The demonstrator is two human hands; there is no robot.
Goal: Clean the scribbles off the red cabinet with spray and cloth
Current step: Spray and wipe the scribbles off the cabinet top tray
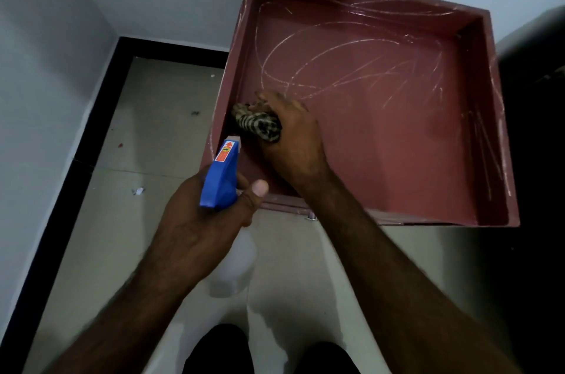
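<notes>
The red cabinet (397, 144) is an open, box-like unit with raised walls, seen from above at upper right. White scribbles (330, 68) loop across its inner face and run down its right wall. My right hand (293, 135) grips a bunched striped cloth (260, 126) against the inner face, near the left wall. My left hand (204, 220) holds a spray bottle by its blue trigger head (219, 178), nozzle pointing at the cabinet's lower left corner. The bottle's pale body (235, 269) hangs below my hand.
Beige floor tiles (146, 135) with small bits of debris lie to the left, edged by a black skirting (91, 116) under white walls. A dark object (538, 129) stands right of the cabinet. My dark-clothed knees (220, 349) show at the bottom.
</notes>
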